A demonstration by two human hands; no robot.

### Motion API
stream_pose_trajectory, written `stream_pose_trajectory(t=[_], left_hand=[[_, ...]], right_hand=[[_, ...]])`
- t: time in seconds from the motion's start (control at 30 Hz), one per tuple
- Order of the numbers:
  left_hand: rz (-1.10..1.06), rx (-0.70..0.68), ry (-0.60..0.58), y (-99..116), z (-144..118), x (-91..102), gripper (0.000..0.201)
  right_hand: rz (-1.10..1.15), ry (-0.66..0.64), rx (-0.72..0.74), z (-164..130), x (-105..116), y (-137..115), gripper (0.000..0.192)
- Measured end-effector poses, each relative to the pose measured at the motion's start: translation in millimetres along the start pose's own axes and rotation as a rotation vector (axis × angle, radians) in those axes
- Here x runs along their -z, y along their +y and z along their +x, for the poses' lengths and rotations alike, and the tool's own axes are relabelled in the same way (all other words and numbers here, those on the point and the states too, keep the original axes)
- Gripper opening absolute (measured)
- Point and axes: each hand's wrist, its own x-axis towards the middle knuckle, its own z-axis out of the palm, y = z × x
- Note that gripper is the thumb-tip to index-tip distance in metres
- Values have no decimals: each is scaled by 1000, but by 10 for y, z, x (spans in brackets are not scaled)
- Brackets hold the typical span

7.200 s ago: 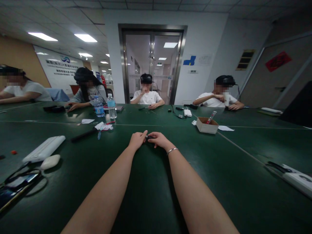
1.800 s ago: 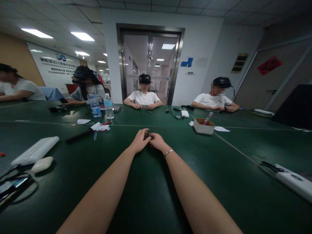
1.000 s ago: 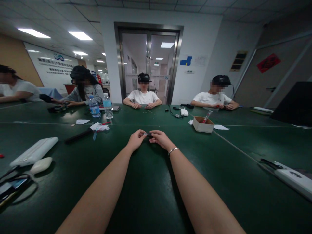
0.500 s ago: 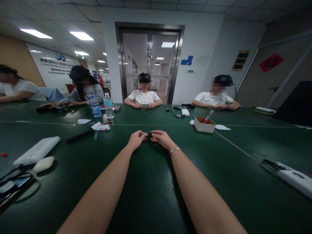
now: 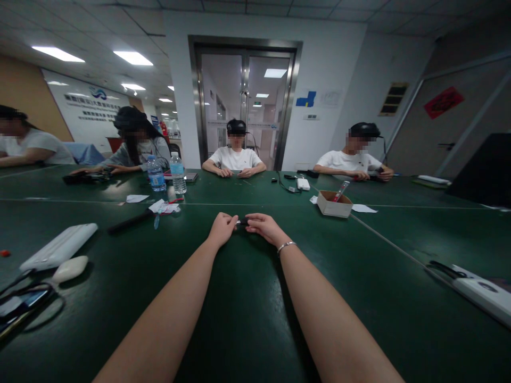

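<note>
Over the green table (image 5: 247, 298), both hands meet at one small black object with a silvery end (image 5: 242, 221), too small to name for certain. My left hand (image 5: 222, 230) is closed, its thumb and fingertips pinching the silvery end. From the other side my right hand (image 5: 265, 227), with a silver bracelet at the wrist, pinches the black part between thumb and fingers. The fingertips hide much of the object.
Left lie a white power bank (image 5: 59, 247), a pale rounded case (image 5: 71, 269) and cables. Two water bottles (image 5: 178, 174) stand beyond. A small open box (image 5: 334, 204) is at right, with a white device (image 5: 485, 290) nearer. Several people sit around the table.
Slightly more of the silvery end shows between my hands, and the black part tilts a little. My arms stay nearly in place. The person at the right has shifted their hands.
</note>
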Motion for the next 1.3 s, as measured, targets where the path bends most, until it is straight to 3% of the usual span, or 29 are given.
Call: stream_pose_trajectory(t=[0.23,0.5,0.97,1.3], left_hand=[[-14,20,-11,3,4,6,52],[-67,169,-29,5,7,-3,47],[-68,121,-87,-13,6,11,51],[-179,74,-65,-69,3,-49,37]], right_hand=[[-10,-33,-2,-21,2,-18,23],[5,-72,-3,-22,15,-16,25],[18,-60,-9,-16,7,-22,24],[56,-16,-8,-11,7,-22,21]])
